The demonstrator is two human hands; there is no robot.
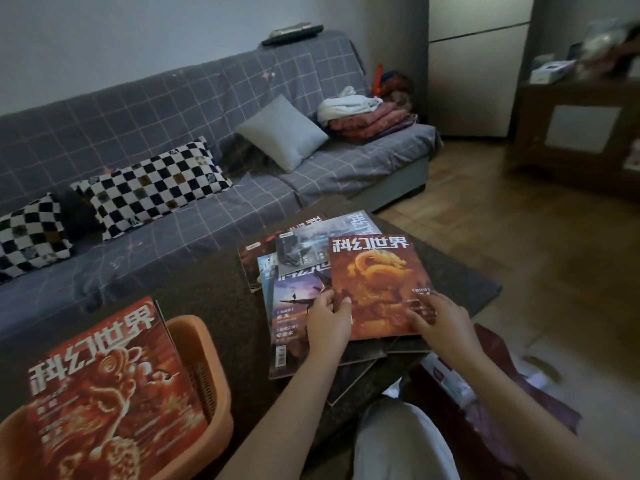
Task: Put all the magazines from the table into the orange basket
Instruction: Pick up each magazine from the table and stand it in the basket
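An orange basket (204,368) stands at the lower left on the dark table (214,292). A red magazine (107,393) with a dragon cover lies tilted in it, sticking out over the rim. To the right, several magazines are spread in a loose pile (304,258). On top lies an orange dragon-cover magazine (377,278). My left hand (327,320) pinches its lower left edge. My right hand (440,323) rests with fingers on its lower right corner. A purple-cover magazine (291,306) lies partly under it.
A grey checked sofa (173,109) runs behind the table, with checkered pillows (152,185), a grey cushion (282,131) and folded cloths (367,114). A wooden cabinet (581,129) stands at the right on the wood floor. My knee (401,441) is under the table's near edge.
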